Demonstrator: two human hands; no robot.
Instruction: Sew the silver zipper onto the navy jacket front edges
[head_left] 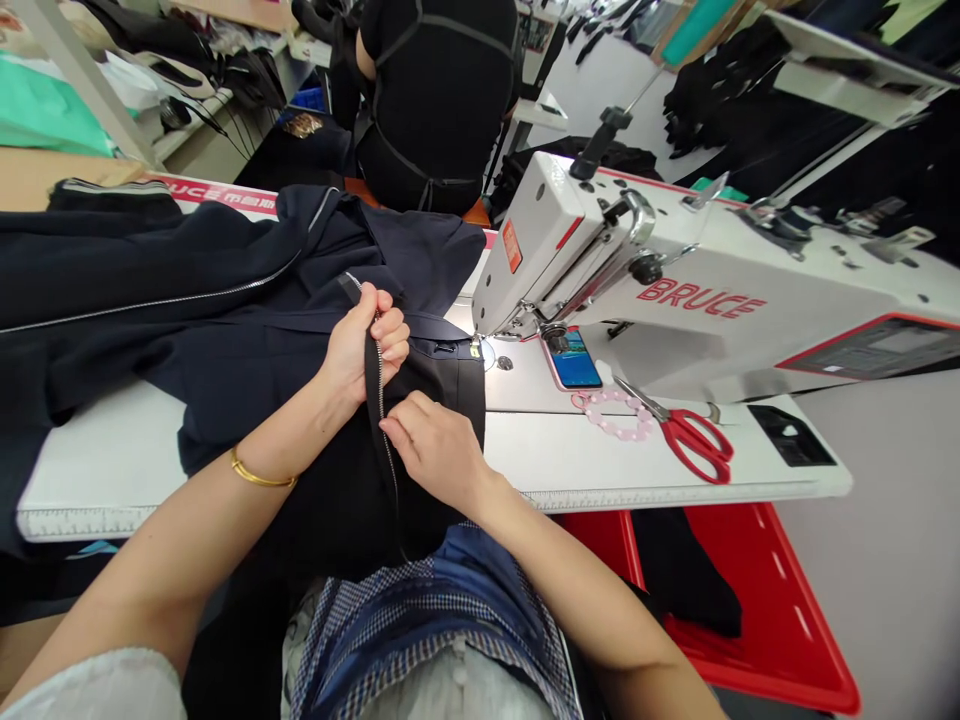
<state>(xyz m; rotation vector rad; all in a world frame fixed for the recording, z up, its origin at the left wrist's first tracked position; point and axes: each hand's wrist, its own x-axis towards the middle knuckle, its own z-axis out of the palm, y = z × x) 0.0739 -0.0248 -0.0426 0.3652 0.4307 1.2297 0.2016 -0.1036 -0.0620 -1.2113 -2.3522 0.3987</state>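
A black zipper (384, 430) with metal teeth runs down over dark fabric (442, 400) near the sewing machine's needle area. My left hand (367, 342) is closed around the upper part of this zipper, with a loose end poking out above the fist. Lower down, my right hand (431, 445) pinches the zipper's edge between thumb and fingers. The dark garment (255, 370) spreads left across the white table, and its right edge lies beside the presser foot (480, 340). Another silver-toothed zipper (247, 288) curves along the garment at the left.
The white sewing machine (697, 290) stands at right. On the table (600, 460) lie a phone (576, 360), pink beads (619, 415) and red-handled scissors (694, 440). A red bin (787, 610) is below right. A person in black (442, 90) sits beyond the table.
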